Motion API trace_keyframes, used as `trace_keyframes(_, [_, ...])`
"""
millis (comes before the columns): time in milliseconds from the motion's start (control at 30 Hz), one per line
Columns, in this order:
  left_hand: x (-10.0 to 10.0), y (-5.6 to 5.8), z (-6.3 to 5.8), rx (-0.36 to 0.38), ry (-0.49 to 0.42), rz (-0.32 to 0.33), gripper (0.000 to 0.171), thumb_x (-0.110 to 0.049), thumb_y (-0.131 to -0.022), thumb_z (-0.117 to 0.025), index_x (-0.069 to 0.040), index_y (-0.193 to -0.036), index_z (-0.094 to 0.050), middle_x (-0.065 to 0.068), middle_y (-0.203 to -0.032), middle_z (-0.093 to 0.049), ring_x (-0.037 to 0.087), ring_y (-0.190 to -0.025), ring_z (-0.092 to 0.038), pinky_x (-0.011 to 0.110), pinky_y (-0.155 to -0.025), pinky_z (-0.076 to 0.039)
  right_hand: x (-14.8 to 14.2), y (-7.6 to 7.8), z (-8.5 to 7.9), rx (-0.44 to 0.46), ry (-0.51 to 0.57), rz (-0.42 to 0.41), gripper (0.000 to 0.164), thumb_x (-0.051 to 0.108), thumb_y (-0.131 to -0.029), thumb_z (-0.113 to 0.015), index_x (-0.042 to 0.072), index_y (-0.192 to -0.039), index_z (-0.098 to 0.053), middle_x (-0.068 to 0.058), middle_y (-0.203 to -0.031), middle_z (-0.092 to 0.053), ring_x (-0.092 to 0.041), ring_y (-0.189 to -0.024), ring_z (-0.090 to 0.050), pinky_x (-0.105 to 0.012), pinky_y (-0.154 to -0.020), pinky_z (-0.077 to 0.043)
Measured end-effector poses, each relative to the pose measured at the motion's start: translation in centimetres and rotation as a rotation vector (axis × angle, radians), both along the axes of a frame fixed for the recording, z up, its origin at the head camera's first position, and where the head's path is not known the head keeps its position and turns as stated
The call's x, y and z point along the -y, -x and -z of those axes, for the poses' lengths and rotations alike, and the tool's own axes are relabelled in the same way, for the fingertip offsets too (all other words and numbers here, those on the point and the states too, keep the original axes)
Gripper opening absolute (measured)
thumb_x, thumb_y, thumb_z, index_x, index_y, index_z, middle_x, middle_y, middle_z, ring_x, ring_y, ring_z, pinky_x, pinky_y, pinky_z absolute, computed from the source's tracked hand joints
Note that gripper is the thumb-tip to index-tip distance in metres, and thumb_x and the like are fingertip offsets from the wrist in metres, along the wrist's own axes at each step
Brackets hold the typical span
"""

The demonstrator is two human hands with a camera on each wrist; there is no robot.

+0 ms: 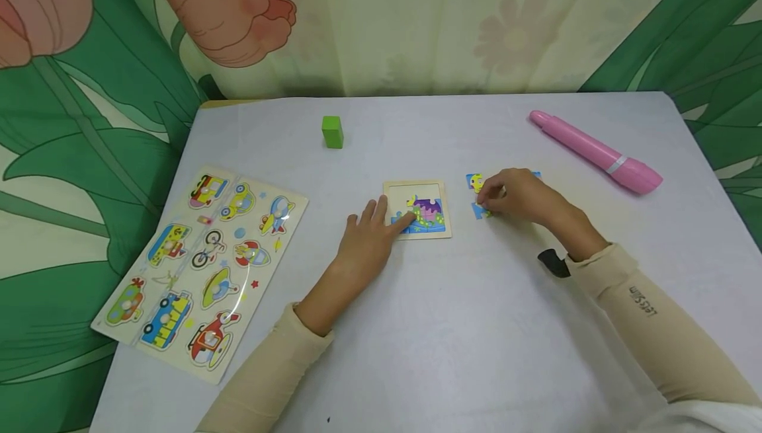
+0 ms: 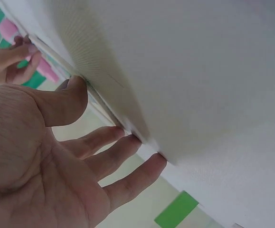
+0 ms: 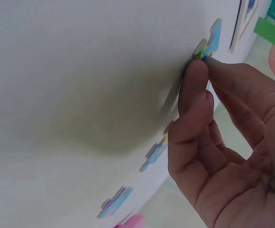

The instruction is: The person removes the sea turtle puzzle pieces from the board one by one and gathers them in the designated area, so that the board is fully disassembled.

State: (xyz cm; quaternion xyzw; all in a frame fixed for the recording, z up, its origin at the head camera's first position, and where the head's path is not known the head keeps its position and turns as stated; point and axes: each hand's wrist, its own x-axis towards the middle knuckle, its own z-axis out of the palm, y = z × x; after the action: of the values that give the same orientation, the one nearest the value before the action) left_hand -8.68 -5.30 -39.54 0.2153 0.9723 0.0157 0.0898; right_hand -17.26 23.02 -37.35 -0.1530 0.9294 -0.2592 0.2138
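Note:
A small wooden puzzle tray [image 1: 417, 184] lies mid-table, with joined pieces [image 1: 430, 211] of a purple and green picture in its lower right. My left hand [image 1: 366, 241] rests at the tray's left side, fingers spread and thumb reaching over the joined pieces. In the left wrist view its fingertips [image 2: 158, 160] touch the table. To the right of the tray, my right hand [image 1: 524, 198] pinches a blue and green puzzle piece [image 3: 215, 38] between thumb and forefinger, at the tabletop. A blue and yellow piece [image 1: 474, 182] lies beside that hand; other pieces [image 3: 114, 203] are partly hidden behind it.
A board of vehicle pictures [image 1: 229, 258] under clear plastic lies on the left. A green block [image 1: 333, 132] stands toward the back. The pink marker-shaped object [image 1: 595, 152] lies at the back right. A patterned curtain [image 1: 387, 30] hangs behind the table.

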Motion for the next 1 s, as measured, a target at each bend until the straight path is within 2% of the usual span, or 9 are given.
trace_keyframes(167, [0.0,0.1,0.1,-0.003,0.005,0.006,0.060,-0.003,-0.103,-0.059,-0.033,-0.153,-0.050,0.025,-0.156,-0.039,0.040,-0.141,-0.043,0.054,-0.099,-0.049,1.7,0.0,0.1,-0.041,0.022,-0.041,0.009,0.001,-0.096,-0.066,0.003,-0.100,-0.074,-0.007,-0.090,-0.067,-0.025,-0.086,-0.057,-0.037,-0.074,-0.048])
trace_keyframes(400, [-0.1,-0.1,0.2,-0.022,0.022,0.000,0.058,-0.005,-0.104,-0.058,-0.035,-0.153,-0.050,0.025,-0.156,-0.040,0.039,-0.140,-0.044,0.053,-0.099,-0.049,6.5,0.3,0.6,-0.058,0.064,-0.207,0.021,0.004,-0.099,-0.066,0.004,-0.119,-0.074,-0.008,-0.099,-0.070,-0.023,-0.087,-0.061,-0.038,-0.080,-0.051])
trace_keyframes(500, [-0.1,-0.2,0.2,-0.047,0.023,0.003,0.057,-0.006,-0.104,-0.059,-0.035,-0.152,-0.051,0.025,-0.153,-0.042,0.039,-0.138,-0.046,0.052,-0.096,-0.050,7.8,0.7,0.9,-0.050,0.072,-0.243,0.024,0.005,-0.100,-0.066,0.004,-0.122,-0.073,-0.007,-0.100,-0.071,-0.021,-0.085,-0.060,-0.035,-0.077,-0.050])
trace_keyframes(733, [-0.1,-0.4,0.2,-0.065,0.046,0.014,0.056,-0.008,-0.103,-0.060,-0.037,-0.151,-0.051,0.025,-0.152,-0.043,0.039,-0.137,-0.047,0.052,-0.095,-0.051,8.5,1.3,1.4,-0.033,0.088,-0.252,0.026,0.006,-0.096,-0.072,0.003,-0.122,-0.074,-0.005,-0.088,-0.070,-0.020,-0.079,-0.058,-0.034,-0.073,-0.047])
trace_keyframes(1000, [-0.2,-0.5,0.3,-0.081,0.083,0.042,0.058,-0.010,-0.104,-0.059,-0.042,-0.152,-0.049,0.028,-0.152,-0.043,0.042,-0.138,-0.047,0.053,-0.095,-0.051,8.6,1.3,1.3,0.025,0.111,-0.235,0.027,0.005,-0.094,-0.074,0.008,-0.121,-0.075,-0.005,-0.090,-0.068,-0.022,-0.084,-0.060,-0.035,-0.074,-0.049])
